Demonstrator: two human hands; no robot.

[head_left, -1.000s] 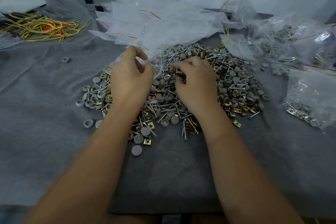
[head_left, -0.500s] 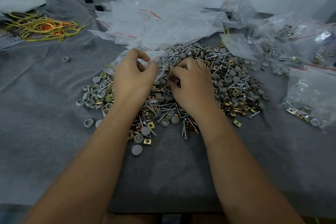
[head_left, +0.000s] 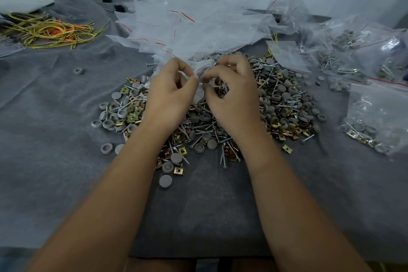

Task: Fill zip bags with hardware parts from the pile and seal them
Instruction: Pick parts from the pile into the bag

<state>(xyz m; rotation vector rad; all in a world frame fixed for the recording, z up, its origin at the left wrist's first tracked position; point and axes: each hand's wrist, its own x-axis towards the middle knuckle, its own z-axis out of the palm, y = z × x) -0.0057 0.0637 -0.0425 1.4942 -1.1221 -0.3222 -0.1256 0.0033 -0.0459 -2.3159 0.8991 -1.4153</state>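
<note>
Under both hands: pile of screws, grey caps, clip nuts (head_left: 287,104), mostly unbagged. Left hand (head_left: 169,95) and right hand (head_left: 231,93) each pinch the mouth of one clear zip bag (head_left: 199,68); whether it holds parts, can't tell. Beyond: empty bags (head_left: 198,28). Right of grip: filled bags (head_left: 375,112)

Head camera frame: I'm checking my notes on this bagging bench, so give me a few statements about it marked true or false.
1. Both hands, left hand and right hand, pinch a clear zip bag over the pile. True.
2. The filled bags lie left of the pile. False: they lie to its right.
3. Yellow cords lie at the far left. True.
4. The pile rests on bare wood. False: on a grey cloth.
</note>
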